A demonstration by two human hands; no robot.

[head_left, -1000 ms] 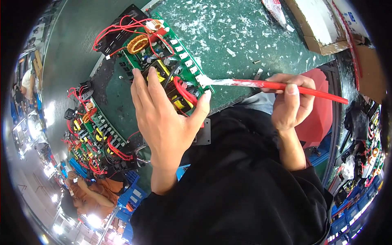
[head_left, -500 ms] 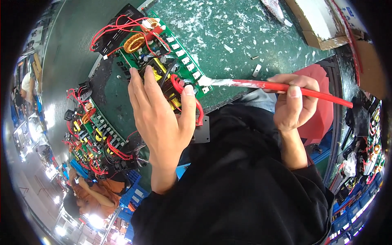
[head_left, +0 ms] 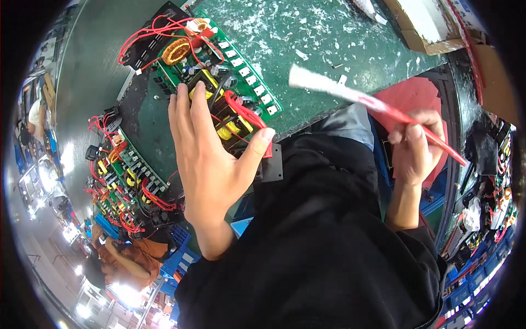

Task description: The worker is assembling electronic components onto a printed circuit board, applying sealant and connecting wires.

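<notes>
White-flecked green counter [head_left: 361, 55] bears the circuit board [head_left: 239, 83] under the left hand [head_left: 205, 148], fingers apart, while the right grip [head_left: 416, 151], clamped on the brush [head_left: 372, 101] beside it, seemingly merits light, even strokes.

The left hand [head_left: 205, 148] hides part of a green circuit board [head_left: 241, 82]; a brush [head_left: 372, 102] is blurred at its white end; the top edge crops a cardboard box [head_left: 433, 47].
</notes>
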